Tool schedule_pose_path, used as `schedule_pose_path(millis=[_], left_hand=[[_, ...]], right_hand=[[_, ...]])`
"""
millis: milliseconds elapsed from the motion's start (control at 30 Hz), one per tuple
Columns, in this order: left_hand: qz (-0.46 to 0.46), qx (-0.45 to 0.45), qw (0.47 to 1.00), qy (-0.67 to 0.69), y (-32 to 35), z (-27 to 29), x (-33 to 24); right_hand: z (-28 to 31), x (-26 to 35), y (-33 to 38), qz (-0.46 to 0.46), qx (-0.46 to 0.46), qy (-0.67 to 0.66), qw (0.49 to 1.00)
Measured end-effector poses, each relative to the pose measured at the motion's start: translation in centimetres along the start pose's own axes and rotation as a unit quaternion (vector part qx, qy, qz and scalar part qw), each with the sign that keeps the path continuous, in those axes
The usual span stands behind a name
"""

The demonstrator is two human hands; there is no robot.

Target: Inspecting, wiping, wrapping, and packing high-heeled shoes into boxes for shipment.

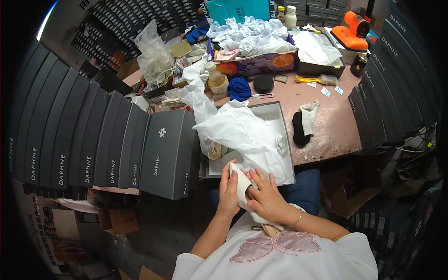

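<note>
A cream-white shoe (241, 185) is held between my two hands, above my lap at the near edge of an open shoe box (283, 109). My left hand (227, 193) wraps its left side, thumb along the upper. My right hand (270, 199), with a bracelet at the wrist, grips it near the opening, its fingers stretched over the right side. White tissue paper (242, 128) spills out of the box over its left rim. Inside lie a crumpled paper ball (280, 143) and a beige shoe (214, 150), partly covered by the tissue.
Grey shoe boxes (170, 149) stand in a row at left; more boxes (396, 79) are stacked at right. A black and white cloth (305, 122) lies on the pink table (333, 140). Behind are a purple carton (256, 64) of crumpled paper, a bottle (217, 81), a brush (317, 80) and an orange tool (350, 37).
</note>
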State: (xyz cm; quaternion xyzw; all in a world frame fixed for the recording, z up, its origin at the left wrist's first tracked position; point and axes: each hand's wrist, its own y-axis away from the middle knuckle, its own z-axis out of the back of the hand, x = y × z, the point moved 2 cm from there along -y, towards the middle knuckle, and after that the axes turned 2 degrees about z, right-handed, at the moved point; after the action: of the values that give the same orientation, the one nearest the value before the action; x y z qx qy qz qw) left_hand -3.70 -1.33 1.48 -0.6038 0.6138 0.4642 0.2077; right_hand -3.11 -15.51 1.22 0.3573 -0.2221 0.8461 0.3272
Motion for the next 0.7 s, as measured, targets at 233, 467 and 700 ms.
schedule_pose_path(millis=[233,467,700], left_hand=[[0.035,0.028,0.999,0.003,-1.1,-0.2,0.3],[0.027,0.020,0.999,0.011,-1.0,0.2,0.6],[0.028,0.010,0.999,-0.038,-2.0,1.5,1.2]], right_hand=[[3.0,1.6,0.1,0.063,0.006,0.003,0.998],[2.3,1.5,0.2,0.095,0.003,0.027,0.995],[-1.8,0.8,-2.3,0.106,0.026,-0.003,0.994]])
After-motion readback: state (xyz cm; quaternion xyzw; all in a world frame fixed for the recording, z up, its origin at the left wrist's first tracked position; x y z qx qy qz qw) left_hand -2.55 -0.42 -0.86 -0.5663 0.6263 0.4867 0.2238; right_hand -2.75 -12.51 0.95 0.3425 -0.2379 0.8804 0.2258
